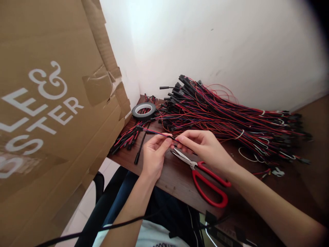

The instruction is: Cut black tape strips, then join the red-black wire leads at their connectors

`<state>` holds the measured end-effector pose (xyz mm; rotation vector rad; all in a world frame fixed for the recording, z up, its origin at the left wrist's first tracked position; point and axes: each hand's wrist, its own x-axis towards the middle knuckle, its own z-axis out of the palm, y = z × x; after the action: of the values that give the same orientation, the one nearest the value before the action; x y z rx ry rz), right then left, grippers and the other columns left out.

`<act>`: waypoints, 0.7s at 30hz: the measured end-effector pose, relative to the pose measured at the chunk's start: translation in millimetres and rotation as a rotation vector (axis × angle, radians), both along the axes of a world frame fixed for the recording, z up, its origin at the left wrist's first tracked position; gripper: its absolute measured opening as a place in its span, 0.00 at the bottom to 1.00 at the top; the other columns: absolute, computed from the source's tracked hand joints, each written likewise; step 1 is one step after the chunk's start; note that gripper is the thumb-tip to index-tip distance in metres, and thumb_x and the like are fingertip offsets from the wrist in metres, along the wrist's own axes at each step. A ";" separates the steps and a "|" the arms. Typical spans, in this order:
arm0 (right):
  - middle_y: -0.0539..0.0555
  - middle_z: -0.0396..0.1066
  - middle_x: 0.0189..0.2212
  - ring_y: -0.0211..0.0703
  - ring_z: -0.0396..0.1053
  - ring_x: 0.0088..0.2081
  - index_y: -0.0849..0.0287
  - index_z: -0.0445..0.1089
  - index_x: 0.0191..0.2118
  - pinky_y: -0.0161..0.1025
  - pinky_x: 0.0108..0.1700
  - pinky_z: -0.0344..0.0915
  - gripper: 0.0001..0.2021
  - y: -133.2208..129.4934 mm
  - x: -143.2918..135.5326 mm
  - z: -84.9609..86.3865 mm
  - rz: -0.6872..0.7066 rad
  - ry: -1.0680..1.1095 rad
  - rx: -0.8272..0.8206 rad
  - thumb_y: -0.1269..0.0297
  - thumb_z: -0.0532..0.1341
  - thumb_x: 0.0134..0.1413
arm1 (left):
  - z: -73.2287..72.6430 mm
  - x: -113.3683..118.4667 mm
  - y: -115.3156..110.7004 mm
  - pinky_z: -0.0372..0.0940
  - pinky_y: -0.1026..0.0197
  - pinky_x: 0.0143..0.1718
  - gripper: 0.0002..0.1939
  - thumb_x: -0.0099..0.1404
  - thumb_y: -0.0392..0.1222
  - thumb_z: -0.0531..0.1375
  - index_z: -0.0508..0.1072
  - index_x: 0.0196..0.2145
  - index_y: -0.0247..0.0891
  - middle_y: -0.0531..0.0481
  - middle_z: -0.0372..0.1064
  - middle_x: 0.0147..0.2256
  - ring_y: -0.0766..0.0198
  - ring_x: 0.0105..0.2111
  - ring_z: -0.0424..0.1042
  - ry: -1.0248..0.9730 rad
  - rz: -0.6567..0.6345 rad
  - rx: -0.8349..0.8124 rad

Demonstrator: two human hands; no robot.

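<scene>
Here, our left hand and right hand both pinch the wires, which seemingly run sideways between our close fingertips.

scissors lie before the wire bundles.

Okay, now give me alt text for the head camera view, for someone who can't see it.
Left hand and right hand pinch a thin dark cable together above a brown table. Open red-handled scissors lie below them; beyond are a tape roll and a large heap of wires, with a cardboard box at left.
</scene>
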<state>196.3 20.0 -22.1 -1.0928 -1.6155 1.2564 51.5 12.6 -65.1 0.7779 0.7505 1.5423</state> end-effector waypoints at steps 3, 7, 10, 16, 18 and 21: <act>0.51 0.71 0.22 0.34 0.64 0.23 0.61 0.74 0.27 0.33 0.24 0.60 0.16 0.4 0.2 1.4 -0.043 0.009 -0.023 0.52 0.64 0.52 | -2.8 -1.6 -6.5 0.68 0.67 0.30 0.11 0.53 0.42 0.71 0.78 0.34 0.37 0.51 0.75 0.29 0.69 0.27 0.72 0.121 0.059 -0.007; 0.51 0.73 0.24 0.37 0.67 0.25 0.60 0.75 0.28 0.34 0.28 0.64 0.12 -0.1 0.2 2.8 -0.051 0.007 0.021 0.55 0.65 0.51 | 0.6 -8.0 -21.1 0.66 0.66 0.29 0.04 0.61 0.39 0.66 0.76 0.30 0.37 0.51 0.72 0.28 0.68 0.27 0.70 0.669 0.359 0.275; 0.53 0.76 0.27 0.40 0.72 0.29 0.59 0.75 0.30 0.37 0.32 0.68 0.11 -0.8 -0.3 1.3 -0.053 0.039 0.043 0.56 0.68 0.47 | 10.9 -14.6 -23.8 0.67 0.64 0.31 0.05 0.62 0.35 0.64 0.78 0.37 0.40 0.49 0.73 0.34 0.66 0.31 0.70 0.995 0.579 0.640; 0.53 0.77 0.28 0.42 0.73 0.30 0.59 0.75 0.30 0.38 0.33 0.69 0.10 -3.3 -1.0 -1.1 -0.074 0.016 0.099 0.57 0.67 0.50 | 25.8 -24.7 -8.8 0.69 0.59 0.40 0.08 0.68 0.35 0.59 0.77 0.42 0.39 0.45 0.74 0.43 0.63 0.37 0.73 1.234 0.419 0.781; 0.53 0.77 0.28 0.42 0.73 0.30 0.59 0.75 0.30 0.38 0.33 0.69 0.10 -3.5 -0.8 -1.2 -0.074 0.016 0.106 0.57 0.67 0.50 | 26.7 -25.6 -6.2 0.69 0.60 0.40 0.06 0.68 0.35 0.59 0.77 0.38 0.39 0.46 0.75 0.39 0.62 0.38 0.74 1.231 0.395 0.778; 0.53 0.76 0.27 0.42 0.72 0.29 0.59 0.74 0.29 0.38 0.32 0.69 0.10 -3.5 -0.8 -1.2 -0.072 0.013 0.115 0.57 0.67 0.50 | 27.2 -24.6 -6.1 0.70 0.62 0.40 0.06 0.68 0.34 0.58 0.76 0.36 0.38 0.46 0.76 0.38 0.63 0.38 0.75 1.191 0.371 0.769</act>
<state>195.5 16.6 -23.3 -1.0593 -1.6039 1.1081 26.9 6.5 -37.9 2.3393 1.1801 1.6113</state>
